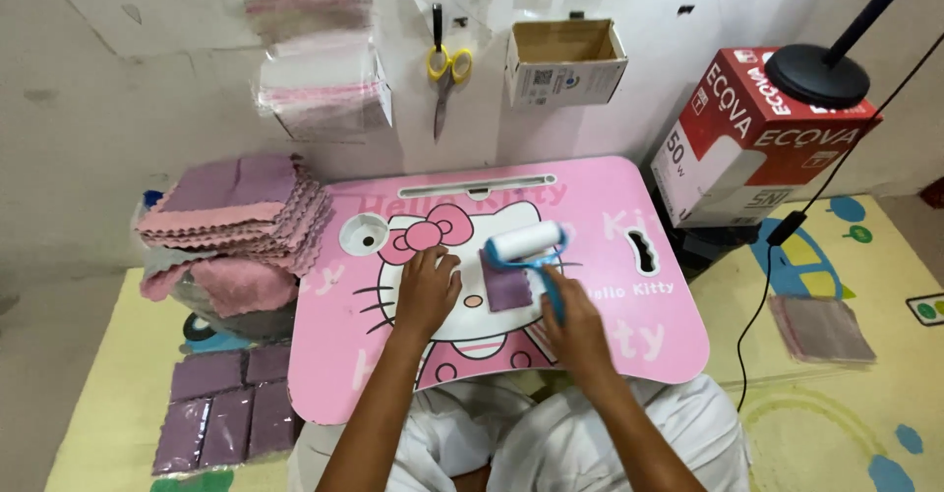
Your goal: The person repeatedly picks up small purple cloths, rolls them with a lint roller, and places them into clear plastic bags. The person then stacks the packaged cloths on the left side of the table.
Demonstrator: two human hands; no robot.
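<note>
Right now, from the head camera, both hands are down on the pink lap desk (629,354), which carries a cartoon cat print. The right hand (575,320) is wrapped around the blue handle of a lint roller (528,244), fingers curled shut on it, and the white roll sits at the far edge of a small purple cloth (508,289). That cloth lies flat near the middle of the desk, between the two hands. The left hand (428,289) rests palm down just beside the cloth's left edge, fingers loosely bent and holding nothing; whether the fingertips touch the cloth, I cannot tell.

Off to the left, a tall stack of pink and purple cloths (236,207) sits beside the desk, and lower down, bagged purple cloths (221,408) lie in rows on the yellow floor mat (836,423). On the wall hang yellow-handled scissors (444,74), an open cardboard box (565,59) and a bundle of clear bags (320,74). To the right stands a red and white carton (757,148) with a black lamp base (818,74) on top, and another folded cloth (821,328) lies on the mat, well apart from the desk.
</note>
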